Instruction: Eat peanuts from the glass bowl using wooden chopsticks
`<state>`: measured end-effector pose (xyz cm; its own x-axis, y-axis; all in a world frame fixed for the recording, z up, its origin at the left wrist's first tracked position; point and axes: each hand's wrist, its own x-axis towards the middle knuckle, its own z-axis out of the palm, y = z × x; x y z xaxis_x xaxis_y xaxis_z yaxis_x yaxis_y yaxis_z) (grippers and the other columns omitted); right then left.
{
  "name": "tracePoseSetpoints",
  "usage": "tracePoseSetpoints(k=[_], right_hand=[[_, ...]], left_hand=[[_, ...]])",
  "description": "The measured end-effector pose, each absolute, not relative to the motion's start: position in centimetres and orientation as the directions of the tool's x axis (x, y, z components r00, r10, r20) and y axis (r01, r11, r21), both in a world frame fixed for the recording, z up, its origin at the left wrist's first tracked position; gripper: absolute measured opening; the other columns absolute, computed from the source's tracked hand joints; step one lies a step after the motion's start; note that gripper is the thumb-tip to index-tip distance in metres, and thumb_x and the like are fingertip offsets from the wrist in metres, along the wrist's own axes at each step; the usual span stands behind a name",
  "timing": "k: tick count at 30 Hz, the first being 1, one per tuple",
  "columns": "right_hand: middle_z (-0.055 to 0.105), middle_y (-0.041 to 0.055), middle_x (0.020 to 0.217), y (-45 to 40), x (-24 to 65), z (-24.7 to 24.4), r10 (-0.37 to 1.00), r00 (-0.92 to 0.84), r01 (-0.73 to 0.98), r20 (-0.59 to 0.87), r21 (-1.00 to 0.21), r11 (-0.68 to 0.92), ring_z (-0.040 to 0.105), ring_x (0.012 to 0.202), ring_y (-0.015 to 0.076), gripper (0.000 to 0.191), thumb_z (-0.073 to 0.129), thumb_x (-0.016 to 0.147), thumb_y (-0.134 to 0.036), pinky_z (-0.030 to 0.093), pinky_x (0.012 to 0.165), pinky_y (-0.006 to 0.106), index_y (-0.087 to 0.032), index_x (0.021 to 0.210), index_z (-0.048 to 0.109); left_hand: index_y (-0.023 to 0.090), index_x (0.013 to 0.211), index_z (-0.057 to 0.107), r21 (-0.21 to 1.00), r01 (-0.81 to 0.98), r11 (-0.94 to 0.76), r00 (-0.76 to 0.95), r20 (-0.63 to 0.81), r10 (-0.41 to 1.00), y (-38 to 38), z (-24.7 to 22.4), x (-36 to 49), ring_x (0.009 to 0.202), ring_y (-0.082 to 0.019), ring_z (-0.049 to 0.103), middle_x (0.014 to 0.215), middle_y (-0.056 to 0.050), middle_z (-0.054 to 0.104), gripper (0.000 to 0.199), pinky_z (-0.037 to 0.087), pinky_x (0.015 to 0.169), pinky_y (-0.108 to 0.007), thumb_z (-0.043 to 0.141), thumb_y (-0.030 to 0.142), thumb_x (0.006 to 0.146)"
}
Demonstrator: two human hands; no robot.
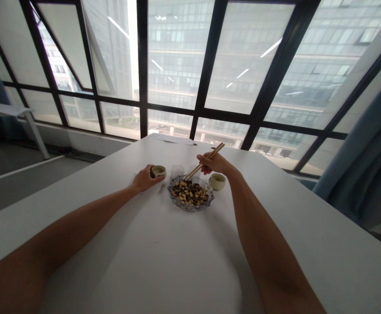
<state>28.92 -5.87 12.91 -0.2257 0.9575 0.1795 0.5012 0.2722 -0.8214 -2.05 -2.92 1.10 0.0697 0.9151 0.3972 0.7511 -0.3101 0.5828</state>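
Two bare arms reach forward over a white bench point(138, 266), both hands at work around a glass bowl point(177, 203). The left forearm enters low at the person's left and slants inward, nearly straight through the wrist. The left hand point(141, 180) is curled round a small pale cup point(159, 175), the thumb laid along its near side and the fingers bent about its outer, far side; the cup appears upright, its mouth upward. The right forearm rises more steeply, leaning inward, with the wrist bent toward the left hand. The right hand point(212, 163) grips a pair of chopsticks point(195, 171), thumb and fingers gathered close; the upper ends project past the knuckles, while the lower ends slope down toward the left hand. Their tips meet the far edge of a heap of nuts and dark seeds point(190, 193); from where I stand, I cannot tell whether a piece is pinched between them. The bowl lies between the hands and nearer the body than either. A second pale cup point(217, 185) stands just below the right hand, beside the bowl's rim.
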Motion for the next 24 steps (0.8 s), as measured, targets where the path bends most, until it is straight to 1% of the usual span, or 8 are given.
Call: tracePoseSetpoints(k=[4,9,16,21,24], right_hand=[[0.068,0.0043,0.053,-5.7,28.8,12.7,0.947,-0.261,0.468,0.186,-0.834,0.293,0.064,0.041,0.0122,0.044,0.072,0.085,-0.055,0.052,0.038,0.018,-0.016,0.069,0.059],[0.069,0.0044,0.053,-5.7,28.9,12.8,0.942,-0.263,0.45,0.207,-0.838,0.309,0.065,0.042,0.013,0.041,0.072,0.087,-0.05,0.052,0.038,0.019,-0.015,0.069,0.06],[0.068,0.0049,0.052,-5.9,29.7,13.4,0.932,-0.261,0.433,0.252,-0.833,0.346,0.064,0.04,0.0129,0.044,0.072,0.085,-0.054,0.05,0.036,0.019,-0.015,0.068,0.06],[0.068,0.0061,0.052,-6.7,30.5,14.4,0.931,-0.247,0.459,0.27,-0.813,0.358,0.065,0.041,0.014,0.043,0.072,0.086,-0.052,0.051,0.037,0.019,-0.015,0.068,0.061],[0.068,0.0067,0.051,-7.2,31.0,15.0,0.939,-0.241,0.509,0.245,-0.792,0.337,0.064,0.04,0.0137,0.041,0.071,0.088,-0.048,0.05,0.037,0.019,-0.014,0.068,0.062]], left_hand=[[0.019,0.124,0.056,0.583,0.748,-0.317,0.074,0.402,0.913,-2.9,1.1,-2.1,0.095,-0.025,0.069,0.112,-0.011,0.071,0.071,0.052,0.079,-0.033,0.071,0.064,0.072],[0.019,0.123,0.056,0.583,0.75,-0.312,0.07,0.4,0.914,-2.9,1.0,-2.2,0.095,-0.025,0.069,0.111,-0.011,0.071,0.071,0.052,0.078,-0.032,0.072,0.064,0.071],[0.02,0.124,0.055,0.589,0.748,-0.305,0.072,0.385,0.92,-2.7,0.9,-2.4,0.097,-0.026,0.068,0.112,-0.01,0.071,0.072,0.052,0.078,-0.032,0.071,0.066,0.071],[0.02,0.124,0.055,0.579,0.756,-0.307,0.072,0.393,0.917,-2.4,0.6,-2.4,0.098,-0.026,0.068,0.114,-0.01,0.071,0.07,0.052,0.08,-0.032,0.071,0.064,0.073],[0.02,0.126,0.053,0.578,0.769,-0.274,0.036,0.388,0.921,-2.4,0.6,-2.4,0.099,-0.026,0.068,0.118,-0.011,0.07,0.07,0.052,0.081,-0.033,0.07,0.064,0.074]])
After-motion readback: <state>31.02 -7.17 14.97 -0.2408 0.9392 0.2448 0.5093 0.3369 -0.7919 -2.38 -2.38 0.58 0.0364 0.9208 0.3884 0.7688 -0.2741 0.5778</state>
